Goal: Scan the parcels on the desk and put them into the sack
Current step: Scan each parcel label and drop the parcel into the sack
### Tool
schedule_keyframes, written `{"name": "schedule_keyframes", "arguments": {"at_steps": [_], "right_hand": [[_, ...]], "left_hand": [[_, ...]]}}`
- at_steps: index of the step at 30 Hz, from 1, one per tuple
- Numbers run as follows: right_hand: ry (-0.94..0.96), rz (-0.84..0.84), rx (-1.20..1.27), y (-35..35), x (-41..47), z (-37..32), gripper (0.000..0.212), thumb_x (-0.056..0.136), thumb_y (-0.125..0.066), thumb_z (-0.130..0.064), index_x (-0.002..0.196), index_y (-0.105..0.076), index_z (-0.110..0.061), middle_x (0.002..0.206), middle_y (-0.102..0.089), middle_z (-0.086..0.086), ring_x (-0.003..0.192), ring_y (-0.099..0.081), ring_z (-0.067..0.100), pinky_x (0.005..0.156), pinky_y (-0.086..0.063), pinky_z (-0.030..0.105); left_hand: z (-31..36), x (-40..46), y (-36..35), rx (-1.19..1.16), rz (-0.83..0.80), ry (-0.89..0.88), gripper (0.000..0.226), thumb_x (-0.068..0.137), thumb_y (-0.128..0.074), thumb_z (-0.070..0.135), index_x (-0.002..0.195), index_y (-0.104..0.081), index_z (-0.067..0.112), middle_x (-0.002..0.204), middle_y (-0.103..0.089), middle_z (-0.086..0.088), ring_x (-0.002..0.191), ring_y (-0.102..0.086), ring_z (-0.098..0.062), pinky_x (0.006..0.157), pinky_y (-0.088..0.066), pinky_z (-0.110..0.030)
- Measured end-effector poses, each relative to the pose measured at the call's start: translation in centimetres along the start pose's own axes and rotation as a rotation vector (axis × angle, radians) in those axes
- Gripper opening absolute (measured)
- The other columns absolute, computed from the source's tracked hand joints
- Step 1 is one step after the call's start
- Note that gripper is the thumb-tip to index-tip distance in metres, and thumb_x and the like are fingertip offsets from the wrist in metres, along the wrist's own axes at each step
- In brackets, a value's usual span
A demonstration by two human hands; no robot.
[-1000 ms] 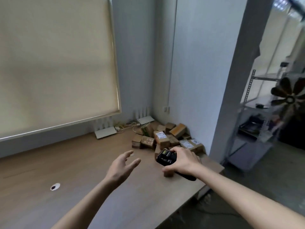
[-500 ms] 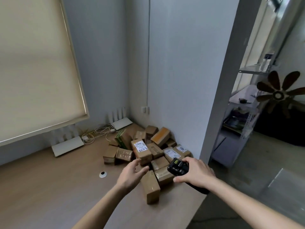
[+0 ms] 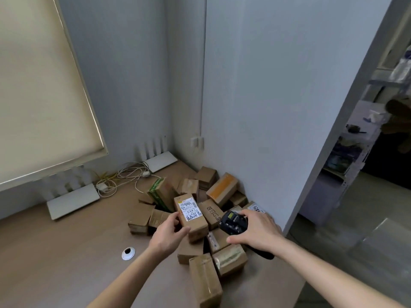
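At the far left a cream roller blind (image 3: 42, 85) hangs over the window, its bottom bar slanting above the brown wooden desk (image 3: 55, 252). Below it, against the grey wall, a flat white router with upright antennas (image 3: 73, 200) lies on the desk, and a tangle of white and yellow cables (image 3: 124, 176) runs from it to a second white router (image 3: 160, 161) farther right in the corner. Nearer, a small round white grommet with a dark hole (image 3: 128, 253) sits in the desktop.

The left hand (image 3: 168, 234) reaches in from the near edge; its thumb and fingers curl round the near left side of a brown cardboard parcel with a white handwritten shipping label (image 3: 192, 215), gripping it. That parcel lies on top of a heap of small brown cardboard parcels (image 3: 206, 281) piled in the desk's far right corner against the wall. Among them a box with green printed sides (image 3: 159, 193) leans at the left of the heap, and a box with an orange label (image 3: 223, 188) lies tilted at the far right.

Just right of the labelled parcel, the right hand (image 3: 255, 230) is closed round a black handheld barcode scanner (image 3: 232, 223), holding it above the heap with its head towards the label.

Through the doorway at the far right stands a blurred metal shelving unit (image 3: 355, 141).
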State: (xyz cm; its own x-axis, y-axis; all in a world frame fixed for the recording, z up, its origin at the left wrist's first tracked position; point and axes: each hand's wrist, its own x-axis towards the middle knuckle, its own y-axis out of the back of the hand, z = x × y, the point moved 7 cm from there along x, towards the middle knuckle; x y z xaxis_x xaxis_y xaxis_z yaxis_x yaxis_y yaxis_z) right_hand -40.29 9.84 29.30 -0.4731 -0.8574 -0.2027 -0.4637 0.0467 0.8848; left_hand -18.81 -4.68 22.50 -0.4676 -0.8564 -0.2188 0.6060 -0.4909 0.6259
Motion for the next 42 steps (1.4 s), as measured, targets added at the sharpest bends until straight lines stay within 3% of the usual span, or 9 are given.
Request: {"name": "schedule_keyframes", "arguments": {"at_steps": [12,16,19,21,23,29,34,39,42], "right_hand": [[0.062,-0.240,0.003,-7.1,19.7,1.1,0.088,0.060,-0.087,-0.067,0.135,-0.059,-0.032,0.128,-0.066,-0.007,0.114,-0.063,0.017,0.092,-0.055,0.038],[0.089,-0.354,0.012,-12.2,24.6,1.2,0.094,0.059,-0.087,-0.069,0.138,-0.058,-0.027,0.133,-0.064,-0.003,0.120,-0.061,0.020,0.098,-0.053,0.040],[0.101,-0.422,0.046,-15.5,26.7,1.3,0.085,0.062,-0.088,-0.066,0.133,-0.062,-0.026,0.127,-0.066,-0.003,0.116,-0.062,0.020,0.095,-0.053,0.035],[0.124,-0.455,0.078,-17.4,27.5,1.2,0.085,0.063,-0.089,-0.064,0.133,-0.062,-0.024,0.128,-0.066,-0.004,0.114,-0.062,0.016,0.094,-0.052,0.033],[0.133,-0.485,0.112,-18.8,28.0,1.2,0.090,0.062,-0.090,-0.062,0.136,-0.058,-0.024,0.131,-0.065,-0.006,0.114,-0.061,0.012,0.095,-0.051,0.030],[0.137,-0.475,0.248,-19.3,27.9,1.7,0.091,0.059,-0.094,-0.056,0.136,-0.055,-0.026,0.127,-0.066,-0.011,0.112,-0.064,0.010,0.095,-0.052,0.030],[0.202,-0.415,0.300,-16.6,24.6,1.0,0.083,0.062,-0.097,-0.047,0.131,-0.055,-0.030,0.120,-0.064,-0.015,0.106,-0.062,0.004,0.078,-0.044,0.013],[0.274,-0.309,0.345,-12.4,18.9,-1.3,0.087,0.058,-0.096,-0.053,0.131,-0.053,-0.036,0.121,-0.062,-0.018,0.116,-0.060,0.006,0.099,-0.050,0.028],[0.325,-0.242,0.348,-9.7,13.9,-3.2,0.092,0.050,-0.093,-0.062,0.130,-0.054,-0.038,0.125,-0.063,-0.016,0.119,-0.060,0.007,0.104,-0.051,0.035]], "left_hand": [[-3.5,13.1,-3.5,-0.061,0.026,0.229,0.065,0.097,-0.060,0.041,0.153,-0.035,0.018,0.150,-0.048,-0.006,0.133,-0.049,-0.024,0.106,-0.044,-0.038],[-6.6,15.9,-6.1,-0.212,0.037,0.385,0.057,0.099,-0.059,0.030,0.150,-0.039,0.014,0.135,-0.056,-0.007,0.120,-0.054,-0.021,0.095,-0.042,-0.029],[-8.6,17.0,-8.3,-0.343,0.035,0.459,0.052,0.102,-0.056,0.025,0.150,-0.039,0.017,0.122,-0.058,-0.003,0.110,-0.053,-0.015,0.091,-0.038,-0.025],[-9.6,17.7,-9.5,-0.418,0.044,0.485,0.049,0.103,-0.053,0.026,0.150,-0.043,0.018,0.126,-0.061,-0.001,0.112,-0.055,-0.014,0.092,-0.039,-0.024],[-10.3,18.1,-10.3,-0.478,0.037,0.508,0.042,0.104,-0.051,0.031,0.145,-0.050,0.021,0.132,-0.061,0.001,0.114,-0.056,-0.013,0.092,-0.040,-0.024],[-11.9,17.7,-11.2,-0.663,0.098,0.553,0.037,0.099,-0.061,0.025,0.136,-0.058,0.022,0.117,-0.069,0.002,0.105,-0.066,-0.014,0.078,-0.055,-0.028],[-10.1,14.6,-9.1,-0.746,0.155,0.470,0.037,0.096,-0.067,0.027,0.130,-0.055,0.035,0.116,-0.070,0.000,0.109,-0.065,-0.014,0.093,-0.055,-0.039],[-7.7,9.4,-5.8,-0.798,0.166,0.332,0.044,0.089,-0.075,0.033,0.127,-0.055,0.037,0.106,-0.077,-0.001,0.107,-0.070,-0.021,0.096,-0.053,-0.050],[-6.1,4.3,-3.2,-0.820,0.188,0.249,0.069,0.074,-0.088,0.033,0.132,-0.051,0.037,0.109,-0.074,-0.010,0.108,-0.069,-0.028,0.094,-0.055,-0.053]]}}
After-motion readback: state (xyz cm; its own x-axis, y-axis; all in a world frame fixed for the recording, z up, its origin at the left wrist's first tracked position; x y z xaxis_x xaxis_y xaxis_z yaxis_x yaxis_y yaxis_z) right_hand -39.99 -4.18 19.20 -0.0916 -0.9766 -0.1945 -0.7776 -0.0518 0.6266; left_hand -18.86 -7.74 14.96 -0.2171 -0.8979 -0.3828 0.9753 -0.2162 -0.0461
